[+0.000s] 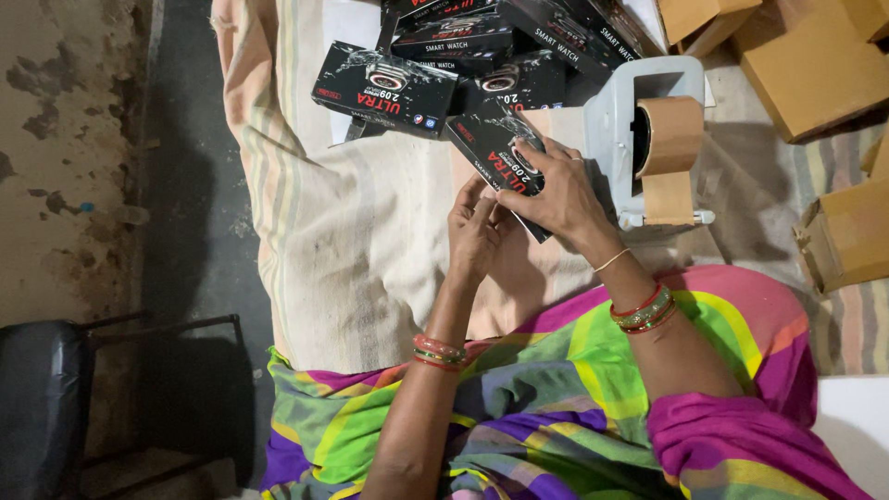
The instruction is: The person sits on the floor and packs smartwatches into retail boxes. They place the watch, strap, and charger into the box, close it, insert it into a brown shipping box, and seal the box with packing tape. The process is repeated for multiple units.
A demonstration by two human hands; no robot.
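Head view — black box [495, 148] in both hands (left hand [474, 231], right hand [560, 199]), tape dispenser [639, 130] just beside.

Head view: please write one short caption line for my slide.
Seated person holds a black box in the right hand, left hand beside it, near a tape dispenser and stacked black boxes.

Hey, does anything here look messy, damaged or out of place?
Nothing looks damaged. The black boxes lie in a loose, askew heap on the cloth, and the wall is stained and peeling.
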